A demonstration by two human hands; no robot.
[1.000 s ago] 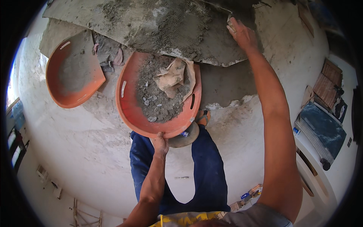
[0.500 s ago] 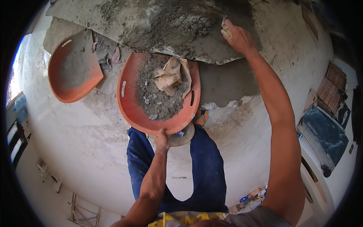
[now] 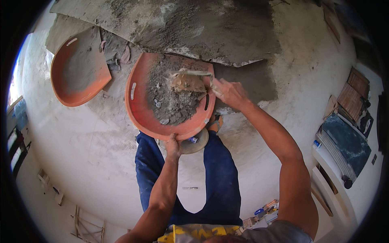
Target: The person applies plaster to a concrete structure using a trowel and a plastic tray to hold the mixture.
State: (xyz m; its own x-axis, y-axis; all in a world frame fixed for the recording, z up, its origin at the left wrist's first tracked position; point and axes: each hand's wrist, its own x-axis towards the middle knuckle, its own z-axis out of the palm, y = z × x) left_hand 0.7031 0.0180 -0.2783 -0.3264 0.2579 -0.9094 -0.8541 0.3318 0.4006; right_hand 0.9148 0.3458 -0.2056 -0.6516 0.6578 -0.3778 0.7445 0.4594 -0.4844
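In front of my legs is an orange basin (image 3: 135, 113) with slots in its sides, holding grey crumbly mortar (image 3: 172, 107) and pebbles. My left hand (image 3: 173, 146) is closed on the basin's near rim. Over the basin's right side, my right hand (image 3: 230, 93) grips the handle of a trowel. Motion blurs the trowel (image 3: 193, 73), whose blade points left above crumpled brown paper (image 3: 187, 85) on the mortar. The blade partly covers the paper, and I cannot tell whether they touch.
Beyond the basin stretches a grey mortar-coated surface (image 3: 243, 34) with a ragged near edge. A second orange basin (image 3: 56, 83) with grey residue lies at left, beside crumpled cloth (image 3: 125, 54). A round pale lid-like thing (image 3: 198, 146) sits under the near rim.
My right hand has swung with the trowel from the mortar surface at upper right back toward me and left, over the basin. My left hand keeps hold of the rim.
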